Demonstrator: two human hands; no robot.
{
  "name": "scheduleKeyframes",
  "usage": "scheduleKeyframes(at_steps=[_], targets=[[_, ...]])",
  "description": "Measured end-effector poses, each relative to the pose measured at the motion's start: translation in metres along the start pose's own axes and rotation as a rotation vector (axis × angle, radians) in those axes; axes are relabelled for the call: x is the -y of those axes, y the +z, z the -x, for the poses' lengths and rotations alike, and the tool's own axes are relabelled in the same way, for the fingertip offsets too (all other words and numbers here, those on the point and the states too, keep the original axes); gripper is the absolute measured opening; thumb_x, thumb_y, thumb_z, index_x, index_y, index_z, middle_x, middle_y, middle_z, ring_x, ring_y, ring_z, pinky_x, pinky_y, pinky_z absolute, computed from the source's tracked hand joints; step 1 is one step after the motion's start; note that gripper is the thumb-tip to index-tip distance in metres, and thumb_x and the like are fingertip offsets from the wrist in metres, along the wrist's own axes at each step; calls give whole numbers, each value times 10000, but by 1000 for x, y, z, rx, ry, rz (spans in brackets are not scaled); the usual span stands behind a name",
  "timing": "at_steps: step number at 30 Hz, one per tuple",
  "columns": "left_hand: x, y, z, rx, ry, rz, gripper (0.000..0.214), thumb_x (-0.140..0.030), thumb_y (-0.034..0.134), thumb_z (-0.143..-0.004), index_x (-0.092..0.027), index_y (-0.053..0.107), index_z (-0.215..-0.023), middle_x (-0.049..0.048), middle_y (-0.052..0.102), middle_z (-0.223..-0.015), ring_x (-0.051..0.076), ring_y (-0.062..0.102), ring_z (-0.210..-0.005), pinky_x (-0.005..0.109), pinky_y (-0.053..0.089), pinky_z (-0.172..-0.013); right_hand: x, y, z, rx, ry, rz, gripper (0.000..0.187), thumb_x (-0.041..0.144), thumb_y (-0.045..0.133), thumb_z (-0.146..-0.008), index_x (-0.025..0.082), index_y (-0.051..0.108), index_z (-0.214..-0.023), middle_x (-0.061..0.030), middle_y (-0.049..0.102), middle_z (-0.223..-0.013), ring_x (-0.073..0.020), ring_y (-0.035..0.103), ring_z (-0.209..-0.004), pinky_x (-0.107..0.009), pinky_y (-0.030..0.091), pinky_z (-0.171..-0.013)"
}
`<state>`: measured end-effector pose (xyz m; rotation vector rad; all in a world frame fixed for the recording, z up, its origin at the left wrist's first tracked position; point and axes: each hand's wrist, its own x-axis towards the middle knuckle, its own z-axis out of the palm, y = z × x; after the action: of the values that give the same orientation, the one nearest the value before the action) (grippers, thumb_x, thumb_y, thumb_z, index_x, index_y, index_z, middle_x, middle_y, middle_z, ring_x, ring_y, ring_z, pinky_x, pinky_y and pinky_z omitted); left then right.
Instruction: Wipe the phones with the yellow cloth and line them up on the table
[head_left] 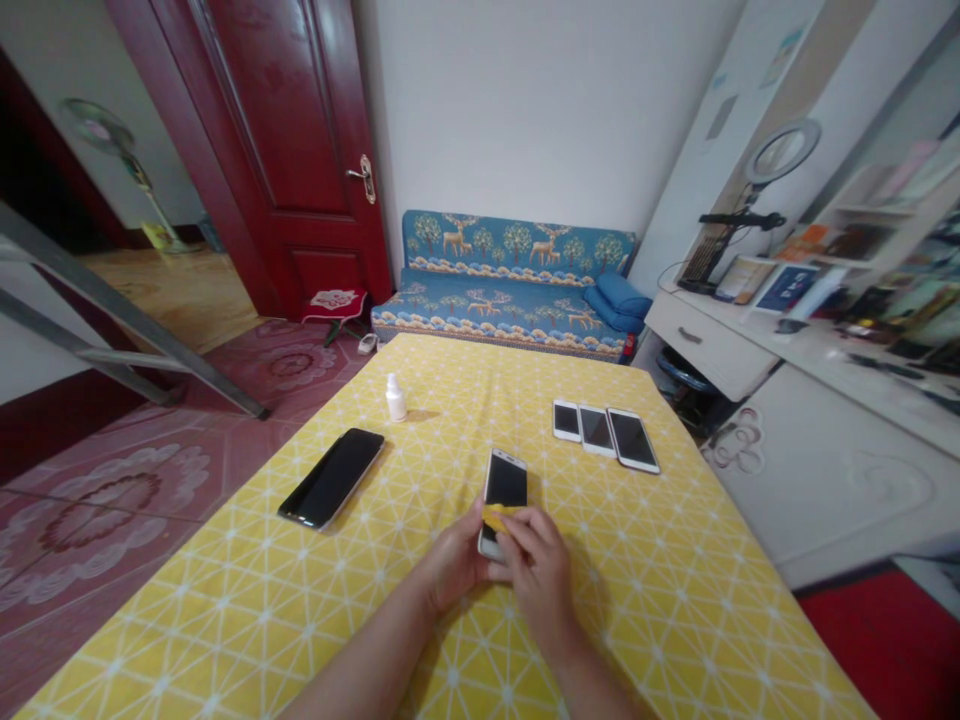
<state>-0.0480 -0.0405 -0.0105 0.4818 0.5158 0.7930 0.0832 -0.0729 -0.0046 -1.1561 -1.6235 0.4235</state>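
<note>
A white-framed smartphone (505, 482) with a dark screen stands tilted up from the yellow patterned tablecloth (637, 590). My left hand (454, 560) grips its lower edge. My right hand (538, 575) pinches a yellow cloth (499, 517) against the phone's lower part, which hides some of the phone. To the left lies a large black smartphone (331, 478), out of reach of both fingers. A small white dropper bottle (395, 398) stands beyond it. Farther right, three white-framed smartphones (567, 421) (597, 431) (632, 441) lie side by side, screens up.
A blue patterned sofa (510, 285) stands past the table's far edge. A white desk (825, 360) with a ring light (780, 152) and assorted items runs along the right. A metal ladder frame (112, 330) leans at the left, near a red door (277, 150).
</note>
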Motion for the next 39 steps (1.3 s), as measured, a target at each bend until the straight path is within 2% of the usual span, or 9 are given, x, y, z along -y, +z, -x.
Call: scheduleKeyframes(at_steps=[4, 8, 11, 15, 18, 22, 28, 33, 39], targets=[[0, 2, 2, -21, 15, 53, 367, -455, 572, -861, -99, 653, -825, 92, 675, -794, 162, 652, -743, 244, 515, -693, 9, 5, 5, 155, -178, -67, 312, 172, 539, -904, 297, 659, -1162, -38, 601, -866, -175, 592, -834, -322, 505, -732], [6, 2, 2, -50, -21, -27, 257, -374, 643, -817, -122, 641, -766, 50, 649, -693, 145, 630, -647, 230, 502, -593, 6, 3, 1, 126, -215, -103, 358, 151, 532, -908, 328, 637, -1201, -28, 595, -884, -153, 603, -820, -289, 521, -705], [8, 2, 3, -8, -60, -113, 324, -424, 612, -827, -130, 648, -957, 74, 674, -759, 187, 655, -665, 307, 539, -593, -3, -2, -5, 2, -157, -86, 340, 158, 515, -918, 320, 648, -1185, -31, 592, -910, -148, 609, -844, -280, 528, -714], [3, 7, 8, 212, -103, -179, 512, -488, 498, -886, -230, 471, -1327, 129, 691, -988, 260, 692, -806, 415, 570, -638, -12, -11, -14, -186, -53, 2, 278, 209, 519, -920, 272, 679, -1139, -38, 595, -895, -165, 607, -862, -315, 522, -760], [-3, 13, 12, 341, -116, -206, 629, -461, 502, -892, -302, 275, -1457, 136, 684, -1016, 277, 693, -865, 382, 576, -616, -14, -20, -22, -276, 37, 29, 248, 259, 518, -922, 240, 692, -1097, -42, 590, -907, -169, 600, -861, -319, 515, -771], [-6, 17, 14, 358, -109, -291, 698, -440, 567, -863, -319, 253, -1474, 146, 651, -1081, 273, 691, -867, 331, 577, -577, -14, -33, -31, -316, 36, 67, 237, 287, 487, -931, 213, 690, -1027, -52, 580, -927, -185, 580, -887, -345, 493, -800], [0, 15, 13, 270, -102, -342, 700, -420, 621, -839, -279, 319, -1455, 112, 675, -966, 209, 686, -759, 314, 573, -588, -2, -35, -26, -139, -15, 88, 223, 249, 430, -937, 212, 647, -974, -54, 544, -940, -194, 557, -901, -344, 466, -804], [6, 11, 7, 97, -79, -254, 431, -381, 666, -804, -186, 585, -1180, 42, 648, -773, 153, 640, -619, 275, 548, -541, 17, -19, -10, 42, -37, -18, 229, 227, 394, -939, 215, 617, -991, -60, 533, -950, -188, 551, -883, -337, 474, -786], [4, 11, 7, -41, -4, -80, 288, -256, 650, -804, -206, 617, -1086, 0, 628, -747, 111, 620, -635, 196, 497, -579, 29, -5, 4, 189, -131, -53, 275, 165, 414, -920, 221, 632, -1079, -61, 552, -939, -187, 565, -892, -323, 473, -772]])
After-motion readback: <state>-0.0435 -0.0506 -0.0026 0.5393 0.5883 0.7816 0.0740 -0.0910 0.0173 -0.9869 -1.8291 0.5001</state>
